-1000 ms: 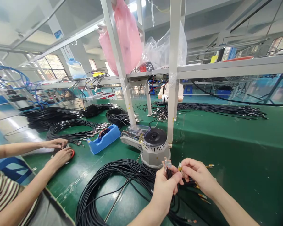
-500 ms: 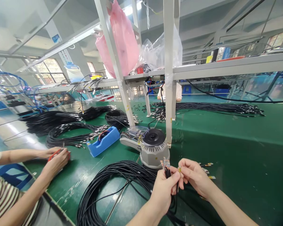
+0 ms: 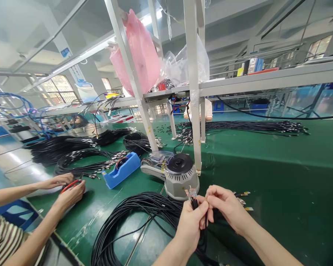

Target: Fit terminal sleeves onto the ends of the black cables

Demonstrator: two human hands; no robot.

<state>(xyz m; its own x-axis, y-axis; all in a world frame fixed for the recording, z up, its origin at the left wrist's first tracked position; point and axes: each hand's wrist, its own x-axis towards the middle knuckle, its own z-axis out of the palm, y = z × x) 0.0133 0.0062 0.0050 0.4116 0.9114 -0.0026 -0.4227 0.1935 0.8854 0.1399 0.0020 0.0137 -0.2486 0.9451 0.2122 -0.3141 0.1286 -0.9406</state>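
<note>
My left hand (image 3: 191, 223) is closed around a bundle of black cables (image 3: 194, 204). Their bare connector ends (image 3: 192, 192), silvery and copper-coloured, stick up above the thumb. Close against it, my right hand (image 3: 226, 207) pinches with thumb and forefinger at a cable end, which the fingertips now cover. Behind the right hand, a few cable ends with yellow tips (image 3: 246, 193) lie on the green table. A large coil of black cable (image 3: 113, 229) rests to the left of my hands, partly hidden by my left forearm.
A round tape dispenser (image 3: 180, 173) stands just beyond my hands, a blue tape holder (image 3: 122, 170) left of it. Shelf posts (image 3: 193, 92) rise from the table (image 3: 266, 159). More cable bundles (image 3: 252, 126) lie behind. At left, a co-worker's hands (image 3: 72, 192) hold a red-handled tool.
The yellow-tipped cable end that showed between my fingertips is now covered by them. My hands have shifted slightly left in view. The co-worker's hands have moved slightly apart.
</note>
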